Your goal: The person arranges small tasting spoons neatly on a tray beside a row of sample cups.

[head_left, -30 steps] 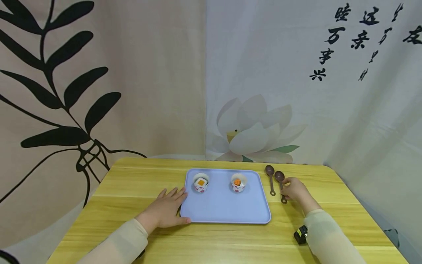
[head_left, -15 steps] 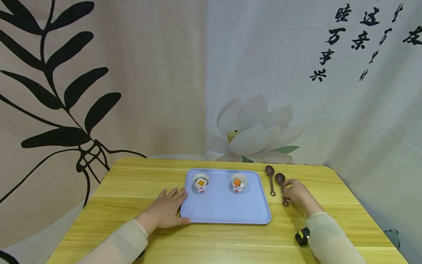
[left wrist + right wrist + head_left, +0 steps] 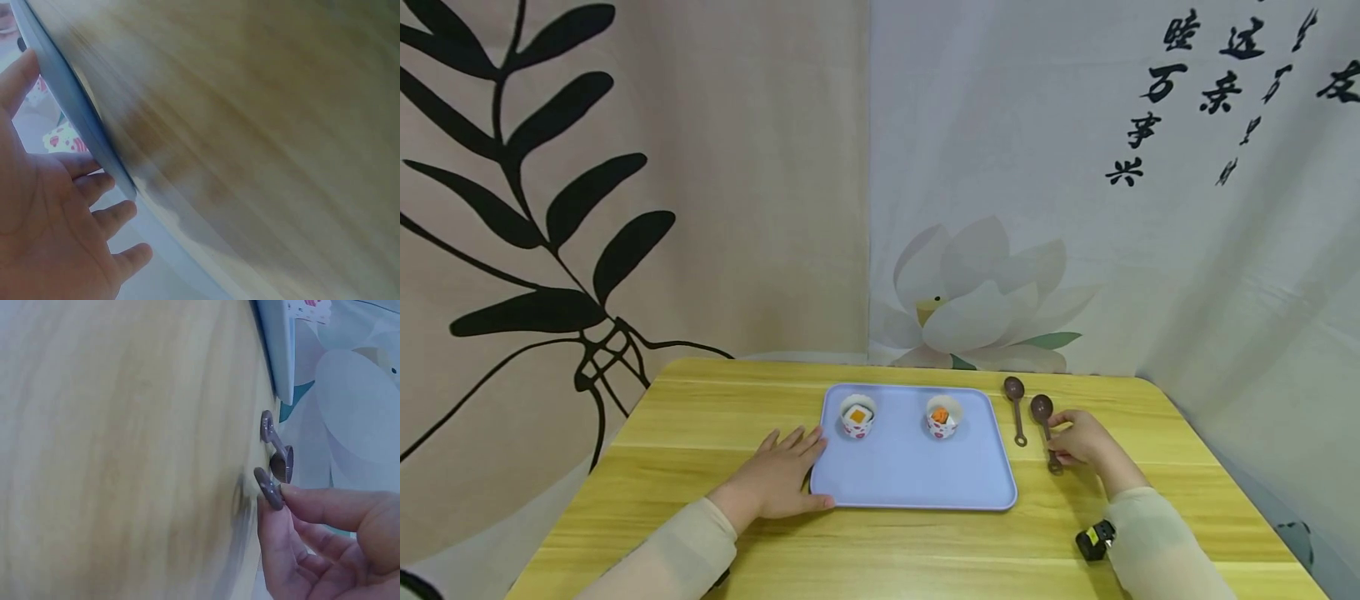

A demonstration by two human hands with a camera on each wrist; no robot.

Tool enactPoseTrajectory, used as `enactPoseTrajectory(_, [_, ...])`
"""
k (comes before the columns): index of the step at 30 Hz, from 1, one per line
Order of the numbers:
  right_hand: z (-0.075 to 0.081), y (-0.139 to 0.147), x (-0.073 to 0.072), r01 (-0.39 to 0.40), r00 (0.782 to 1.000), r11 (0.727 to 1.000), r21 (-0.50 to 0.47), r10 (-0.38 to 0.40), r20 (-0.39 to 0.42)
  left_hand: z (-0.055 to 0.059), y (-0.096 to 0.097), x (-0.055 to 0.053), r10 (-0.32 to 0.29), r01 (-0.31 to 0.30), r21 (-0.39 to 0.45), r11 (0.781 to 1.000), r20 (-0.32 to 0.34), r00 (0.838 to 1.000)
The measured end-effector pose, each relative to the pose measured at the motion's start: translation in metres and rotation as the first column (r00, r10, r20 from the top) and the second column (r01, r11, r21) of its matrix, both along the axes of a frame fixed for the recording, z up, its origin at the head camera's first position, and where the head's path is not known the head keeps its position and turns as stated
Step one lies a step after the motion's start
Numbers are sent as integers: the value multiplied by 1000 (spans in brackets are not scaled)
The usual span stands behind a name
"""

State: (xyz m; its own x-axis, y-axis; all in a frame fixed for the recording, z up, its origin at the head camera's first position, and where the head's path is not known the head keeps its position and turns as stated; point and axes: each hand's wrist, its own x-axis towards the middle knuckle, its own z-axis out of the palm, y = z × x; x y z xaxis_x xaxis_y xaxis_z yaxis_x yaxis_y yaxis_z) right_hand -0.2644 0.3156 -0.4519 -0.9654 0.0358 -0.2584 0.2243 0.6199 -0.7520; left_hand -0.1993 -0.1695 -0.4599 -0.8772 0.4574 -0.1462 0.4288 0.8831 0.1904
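My right hand (image 3: 1081, 439) pinches the handle of a brown spoon (image 3: 1042, 408) between thumb and fingers, right of the tray. In the right wrist view the ring end of the held spoon (image 3: 269, 489) sticks out past the thumb, slightly off the table. A second brown spoon (image 3: 1016, 408) lies on the table between the tray and that hand. My left hand (image 3: 782, 477) rests with spread fingers against the left edge of the light-blue tray (image 3: 917, 475). In the left wrist view the left hand's fingers (image 3: 115, 217) touch the tray's rim.
On the tray stand two small patterned cups, the left cup (image 3: 857, 417) with a white and orange piece inside and the right cup (image 3: 942, 417) with an orange and white piece. The wooden table (image 3: 925, 558) ends at a printed curtain (image 3: 775, 208) behind.
My right hand has moved slightly right and towards me, carrying the held spoon away from the other spoon. The left hand and the tray have stayed in place.
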Motion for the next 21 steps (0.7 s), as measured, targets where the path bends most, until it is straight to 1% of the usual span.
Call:
enactPoseTrajectory(7, [7,0,6,3,1000,999,-47,-3,-8,1,0,0,1,-1,8,1000,8,1000])
enactPoseTrajectory(14, [16,-1,11,-28,999,998,-52,26,-32,0,-1,-1,-3,3,0,1000,6,1000])
enactPoseTrajectory(17, [21,-2,13,-38,998,997,-70,35,-42,0,-1,-1,-2,2,-1,1000,6,1000])
enactPoseTrajectory(21, [24,-3,15,-43,998,996,-81,40,-40,1,0,-2,-3,3,3,1000,13,1000])
